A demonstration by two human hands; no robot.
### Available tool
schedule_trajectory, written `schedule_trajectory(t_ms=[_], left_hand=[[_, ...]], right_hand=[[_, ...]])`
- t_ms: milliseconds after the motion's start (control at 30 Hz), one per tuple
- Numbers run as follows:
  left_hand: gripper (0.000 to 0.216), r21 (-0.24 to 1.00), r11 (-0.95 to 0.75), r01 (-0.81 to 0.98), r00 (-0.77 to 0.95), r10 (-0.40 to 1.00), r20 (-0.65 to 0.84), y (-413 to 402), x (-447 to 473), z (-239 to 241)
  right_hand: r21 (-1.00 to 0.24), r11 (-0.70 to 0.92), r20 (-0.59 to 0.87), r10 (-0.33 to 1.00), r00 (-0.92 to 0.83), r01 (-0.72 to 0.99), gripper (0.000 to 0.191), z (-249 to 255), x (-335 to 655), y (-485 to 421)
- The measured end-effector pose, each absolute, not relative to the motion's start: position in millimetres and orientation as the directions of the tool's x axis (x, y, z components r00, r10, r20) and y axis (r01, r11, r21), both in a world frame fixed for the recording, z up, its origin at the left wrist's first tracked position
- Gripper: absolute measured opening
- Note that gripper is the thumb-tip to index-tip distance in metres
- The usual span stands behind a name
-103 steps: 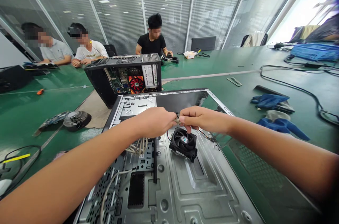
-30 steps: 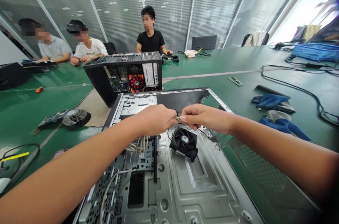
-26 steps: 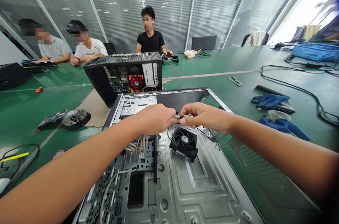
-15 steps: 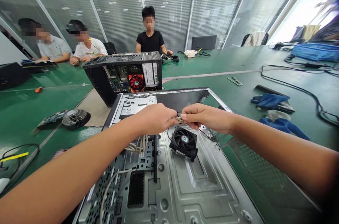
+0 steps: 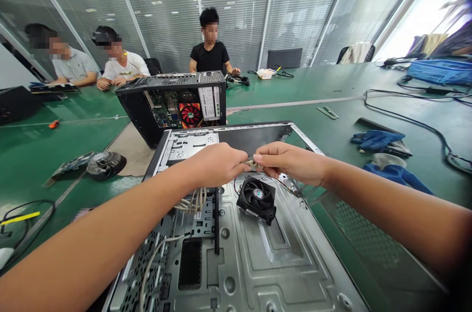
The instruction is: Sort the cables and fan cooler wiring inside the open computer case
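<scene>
An open, mostly bare metal computer case (image 5: pixel 243 263) lies on its side in front of me. Above its middle my left hand (image 5: pixel 216 164) and my right hand (image 5: pixel 285 162) meet fingertip to fingertip, both pinched shut on a small bundle of pale cables (image 5: pixel 251 163). More of these pale cables (image 5: pixel 191 201) hang down under my left hand into the case. A black cooling fan (image 5: pixel 257 199) with thin coloured wires lies on the case floor just below my hands.
A second, black computer case (image 5: pixel 173 105) with a red fan stands behind. Three people sit at the far side of the green table (image 5: pixel 332 100). Blue gloves (image 5: pixel 383 154) and black cables (image 5: pixel 416 120) lie at right, a circuit board with cooler (image 5: pixel 96 164) at left.
Both hands have stayed pinched on the cable bundle, making only small finger movements. The person in black across the table has shifted their head.
</scene>
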State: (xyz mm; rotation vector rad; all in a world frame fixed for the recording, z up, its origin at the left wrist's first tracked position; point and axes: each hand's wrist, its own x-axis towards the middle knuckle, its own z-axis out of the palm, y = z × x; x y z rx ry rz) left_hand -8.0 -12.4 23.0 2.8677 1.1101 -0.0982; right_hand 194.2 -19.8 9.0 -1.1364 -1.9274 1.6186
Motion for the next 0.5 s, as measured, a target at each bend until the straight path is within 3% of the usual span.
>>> schedule_trajectory(t_ms=[333,500], left_hand=[[0.039,0.004,-0.711,0.703,0.710,0.701,-0.063,-13.6,-8.3,23.8],[0.039,0.004,-0.724,0.689,0.724,0.688,-0.055,-12.8,-8.9,22.2]], right_hand=[[-0.916,0.010,-0.215,0.834,-0.509,0.402,0.036,12.0,192.1,-22.1],[-0.929,0.026,-0.206,0.791,-0.576,0.369,0.037,9.7,193.2,-20.6]])
